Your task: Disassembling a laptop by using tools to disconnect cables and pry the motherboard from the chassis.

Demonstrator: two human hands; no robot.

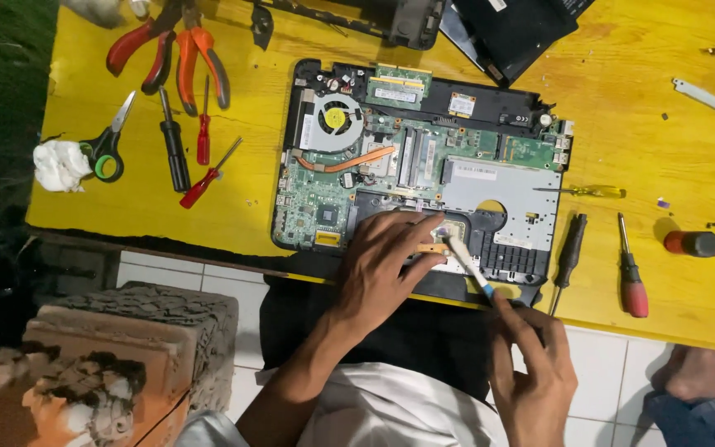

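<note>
Yellow table [126, 207], opened laptop [415, 157] near our edge. Our left hand [386, 265] presses flat, fingers apart; right hand [531, 364] pinches brush [467, 261], dusting lower board. Next likely needs light, steady strokes.

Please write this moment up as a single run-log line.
left hand: fingers pressing on opened laptop base with green circuit board | right hand: holding white-handled brush, tip at base | surface: yellow wooden table

Bright yellow worktop [639, 116], green circuit board [349, 182] in a black laptop shell [506, 252], yellow fan middle [335, 118], orange-brown copper pipe [357, 160], red-handled pliers [177, 50] and screwdrivers [205, 124] — white brush [467, 263] with a blue tip, white floor tiles [622, 372].
</note>
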